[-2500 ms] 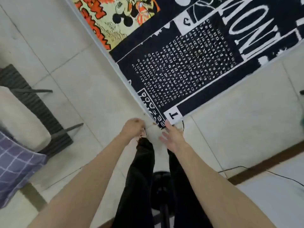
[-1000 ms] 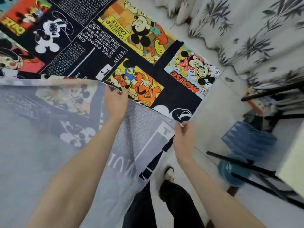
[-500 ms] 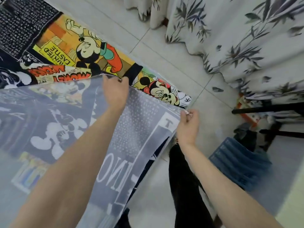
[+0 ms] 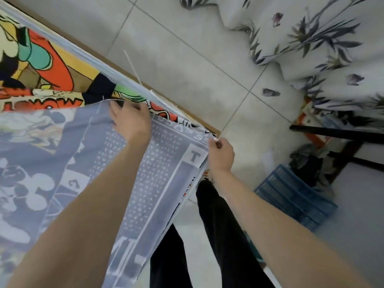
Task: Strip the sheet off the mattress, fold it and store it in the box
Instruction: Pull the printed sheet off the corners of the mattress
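Folding is in hand. The sheet (image 4: 62, 163) lies doubled over itself on the left, faded underside up. The left hand (image 4: 131, 121) grips its folded edge; the right hand (image 4: 221, 154) pinches the corner. Next, I judge: align both corners squarely. The blue box (image 4: 295, 196) waits near right.

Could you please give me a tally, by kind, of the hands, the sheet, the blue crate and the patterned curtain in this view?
Hands: 2, the left hand and the right hand, each gripping the sheet's edge.
Cartoon-print sheet: 1, folded over with its pale underside up.
Blue crate: 1, on the floor.
Leaf-patterned curtain: 1.
Total: 5
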A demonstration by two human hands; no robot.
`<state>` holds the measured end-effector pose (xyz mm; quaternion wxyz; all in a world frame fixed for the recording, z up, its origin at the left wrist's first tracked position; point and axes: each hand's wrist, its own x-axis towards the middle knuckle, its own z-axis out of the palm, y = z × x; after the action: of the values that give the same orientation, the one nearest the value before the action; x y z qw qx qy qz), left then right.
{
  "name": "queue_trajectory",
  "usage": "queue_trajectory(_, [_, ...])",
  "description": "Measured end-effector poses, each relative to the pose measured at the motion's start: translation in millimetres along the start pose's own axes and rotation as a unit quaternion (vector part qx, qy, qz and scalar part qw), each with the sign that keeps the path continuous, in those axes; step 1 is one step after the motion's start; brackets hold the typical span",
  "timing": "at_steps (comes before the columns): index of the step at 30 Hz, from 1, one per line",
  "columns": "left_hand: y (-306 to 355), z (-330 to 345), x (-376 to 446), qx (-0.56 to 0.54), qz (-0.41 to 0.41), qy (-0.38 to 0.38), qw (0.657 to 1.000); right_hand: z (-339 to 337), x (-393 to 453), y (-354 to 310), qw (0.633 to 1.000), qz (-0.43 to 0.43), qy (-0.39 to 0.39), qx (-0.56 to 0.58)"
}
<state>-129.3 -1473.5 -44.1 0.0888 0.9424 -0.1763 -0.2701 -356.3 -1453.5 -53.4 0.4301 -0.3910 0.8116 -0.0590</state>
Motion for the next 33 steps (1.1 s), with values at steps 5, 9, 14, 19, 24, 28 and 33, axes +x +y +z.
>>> queue_trajectory(5, [12.5,8.8,4.5,-0.059,-0.059,0.032,0.996,6.3,0.9,1.9,0.997,0.012,0.007,0.079])
queue_trajectory(9, [21.7,8.0,-4.6,-0.096,-0.082,0.077,0.989,4.7,5.0,3.1,0.988,0.048,0.006,0.146])
queue_trajectory(14, [26.2,28.5,-6.6,-0.044,-0.083,0.048,0.994,0.5,18.5,7.8,0.973,0.116,0.012,0.201])
queue_trajectory(19, [11.6,39.7,-1.3,-0.005,-0.059,0.049,0.997,-1.4,27.5,6.5,0.962,0.142,-0.019,0.232])
queue_trajectory(24, [-26.0,48.5,-51.9,0.018,0.136,0.041,0.990,-9.5,26.6,3.2,0.955,0.142,-0.050,0.255])
queue_trajectory(28, [-81.9,69.5,-135.6,0.100,0.209,-0.029,0.972,-20.5,27.7,-0.3,0.963,0.106,-0.138,0.207])
queue_trajectory(33, [-99.8,100.1,-182.0,0.179,0.276,0.042,0.943,-29.2,35.4,-0.1,0.972,0.059,-0.180,0.139])
